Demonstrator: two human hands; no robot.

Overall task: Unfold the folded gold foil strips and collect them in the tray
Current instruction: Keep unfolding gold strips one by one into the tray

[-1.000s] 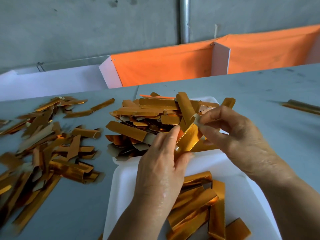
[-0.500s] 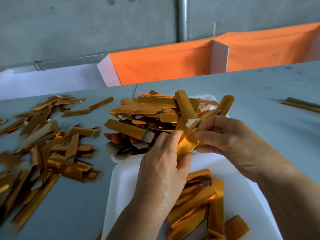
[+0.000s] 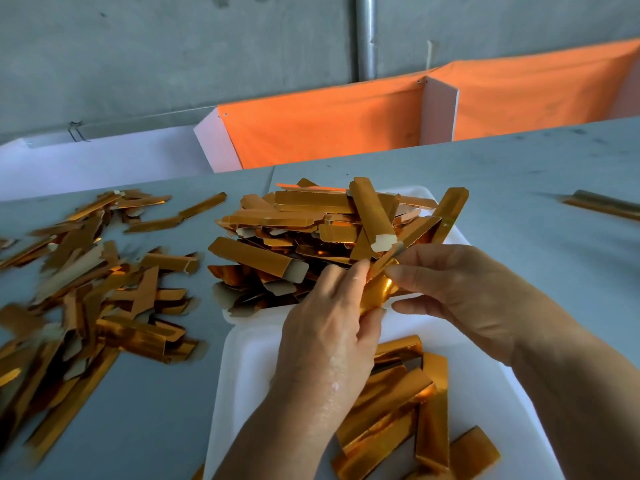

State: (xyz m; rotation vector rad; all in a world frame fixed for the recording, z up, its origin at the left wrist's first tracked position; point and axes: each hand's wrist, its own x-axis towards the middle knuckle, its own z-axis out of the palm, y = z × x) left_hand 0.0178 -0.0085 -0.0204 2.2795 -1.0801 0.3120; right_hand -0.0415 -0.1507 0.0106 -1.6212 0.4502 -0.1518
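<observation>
Both hands work one gold foil strip above the white tray. My left hand grips its lower end between thumb and fingers. My right hand pinches its upper end with thumb and forefinger. Much of the strip is hidden between the fingers. Several opened gold strips lie in the near part of the tray. A heap of folded gold strips fills the tray's far end.
A loose spread of gold strips covers the grey table to the left. One more gold strip lies far right. Orange cloth on white panels stands behind the table, before a concrete wall.
My two hands have come closer together on the strip, which now shows shorter and bent between them. My right hand has dropped slightly toward the left.
</observation>
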